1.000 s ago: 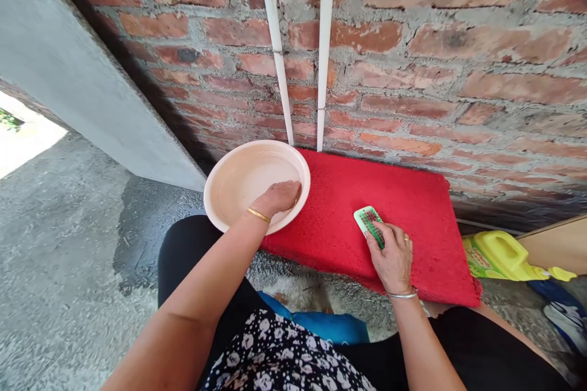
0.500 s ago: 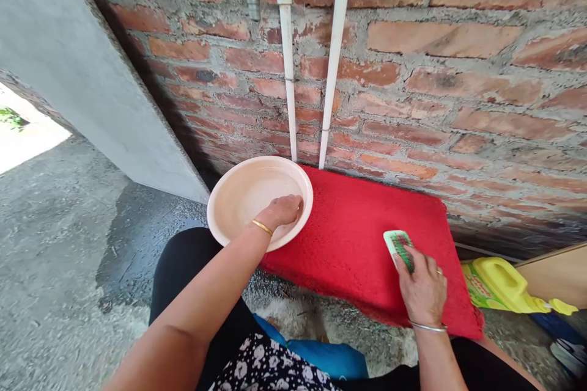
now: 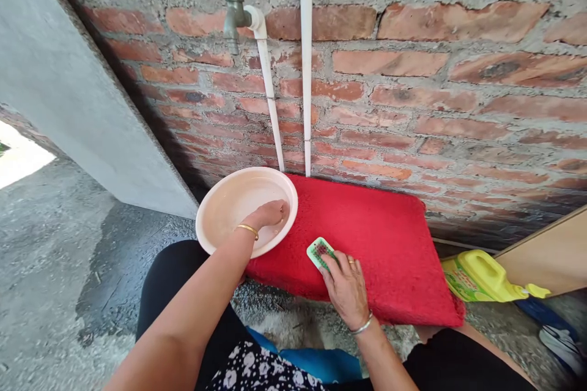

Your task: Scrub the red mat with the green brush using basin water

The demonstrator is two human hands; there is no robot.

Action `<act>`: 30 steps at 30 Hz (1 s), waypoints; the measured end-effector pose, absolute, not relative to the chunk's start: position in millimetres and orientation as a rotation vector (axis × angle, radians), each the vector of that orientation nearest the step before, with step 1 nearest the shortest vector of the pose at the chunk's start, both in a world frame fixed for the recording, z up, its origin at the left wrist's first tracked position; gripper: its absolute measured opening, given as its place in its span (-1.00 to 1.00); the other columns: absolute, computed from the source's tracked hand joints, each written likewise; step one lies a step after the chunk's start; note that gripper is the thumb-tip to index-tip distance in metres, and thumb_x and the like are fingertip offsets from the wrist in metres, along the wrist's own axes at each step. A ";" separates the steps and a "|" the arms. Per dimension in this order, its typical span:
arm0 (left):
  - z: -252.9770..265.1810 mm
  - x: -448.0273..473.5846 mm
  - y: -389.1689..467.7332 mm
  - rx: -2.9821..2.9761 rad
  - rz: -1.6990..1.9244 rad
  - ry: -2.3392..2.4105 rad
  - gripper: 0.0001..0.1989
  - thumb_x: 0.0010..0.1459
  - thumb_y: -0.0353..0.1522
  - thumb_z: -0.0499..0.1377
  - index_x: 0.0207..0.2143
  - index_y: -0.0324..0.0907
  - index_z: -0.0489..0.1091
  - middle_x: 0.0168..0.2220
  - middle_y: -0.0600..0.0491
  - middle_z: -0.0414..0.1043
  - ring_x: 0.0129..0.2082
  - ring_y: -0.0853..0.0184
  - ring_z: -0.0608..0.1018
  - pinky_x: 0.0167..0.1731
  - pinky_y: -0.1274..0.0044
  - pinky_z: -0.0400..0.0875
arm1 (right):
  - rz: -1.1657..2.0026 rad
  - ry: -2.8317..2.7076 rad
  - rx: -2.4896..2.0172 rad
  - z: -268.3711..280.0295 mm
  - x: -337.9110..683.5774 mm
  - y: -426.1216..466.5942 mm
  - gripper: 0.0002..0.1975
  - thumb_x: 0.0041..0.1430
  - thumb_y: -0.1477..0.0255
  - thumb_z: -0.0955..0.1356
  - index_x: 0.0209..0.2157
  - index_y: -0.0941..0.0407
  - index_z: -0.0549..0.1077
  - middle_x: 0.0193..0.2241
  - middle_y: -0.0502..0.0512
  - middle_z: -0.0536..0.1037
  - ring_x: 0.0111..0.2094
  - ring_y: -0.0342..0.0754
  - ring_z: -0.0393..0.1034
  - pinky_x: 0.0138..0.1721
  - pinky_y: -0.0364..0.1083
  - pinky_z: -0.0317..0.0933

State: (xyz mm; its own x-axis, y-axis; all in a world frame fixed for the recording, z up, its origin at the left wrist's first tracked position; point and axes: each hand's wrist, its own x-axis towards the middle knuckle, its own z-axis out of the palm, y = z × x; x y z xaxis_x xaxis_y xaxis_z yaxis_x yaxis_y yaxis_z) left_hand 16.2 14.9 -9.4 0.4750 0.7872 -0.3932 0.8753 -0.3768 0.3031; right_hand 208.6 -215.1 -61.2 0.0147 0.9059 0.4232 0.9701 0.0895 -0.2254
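A pale green scrub brush lies against the red, fuzzy-covered bench, with green and reddish tufts showing on its upper face. My right hand, which wears a ring and a silver bangle, is closed on the brush's near end. To the left, a cream plastic basin holds shallow water. Inside it, near the right wall, is my left hand, its fingers curled together; whatever they may hold is hidden. A gold bangle circles that wrist.
A grey-green tap and white pipes run down the brick wall behind the bench. At right lies a yellow jug, close to a shoe. A grey slab leans at left over wet concrete.
My right hand has moved the scrub brush leftward across the red bench, closer to the basin. My left hand stays in the basin, and the view has shifted slightly right and up.
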 end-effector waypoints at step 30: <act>0.1 25.0 20.5 2.237 -0.358 1.302 -0.75 0.10 -0.50 0.05 -0.15 -0.20 0.37 -0.08 -0.09 0.51 -0.15 0.21 0.53 -0.10 0.39 0.42 | -0.705 -1.154 -2.344 -78.2 383.3 -261.8 -0.46 0.24 0.01 0.18 -0.18 0.15 0.53 -0.42 0.19 0.46 -0.41 0.02 0.26 -0.35 -0.03 0.08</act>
State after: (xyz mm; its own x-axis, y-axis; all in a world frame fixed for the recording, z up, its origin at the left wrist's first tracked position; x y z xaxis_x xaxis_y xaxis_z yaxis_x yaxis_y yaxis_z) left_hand 25.0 20.5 0.1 0.5020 0.7259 -0.4701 0.8642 -0.4004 0.3046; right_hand 383.3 -261.8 -78.2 0.5236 0.5946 0.6102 0.8144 -0.5596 -0.1535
